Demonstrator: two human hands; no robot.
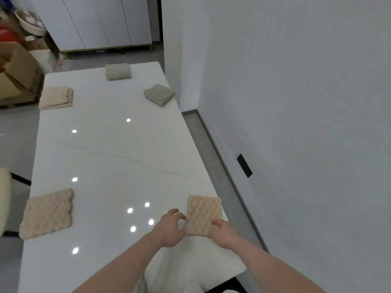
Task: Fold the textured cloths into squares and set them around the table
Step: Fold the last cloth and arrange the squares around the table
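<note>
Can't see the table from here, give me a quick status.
Right hand rests on beige cloth; left hand open beside it. Cloth folded, near table edge. Nothing obstructing.

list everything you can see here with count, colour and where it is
beige folded cloths: 3, one under the hands at the near right edge, one near left, one far left
grey folded cloths: 2, one at the far end, one far right
table: 1, glossy white with a thin grey vein, centre of view
cardboard boxes: brown, on the floor far left
cabinets: white, behind the table
wall plate: 1, black, low on the right wall
left hand: fingers curled at the cloth's left edge
right hand: resting on the cloth's near right corner
</note>
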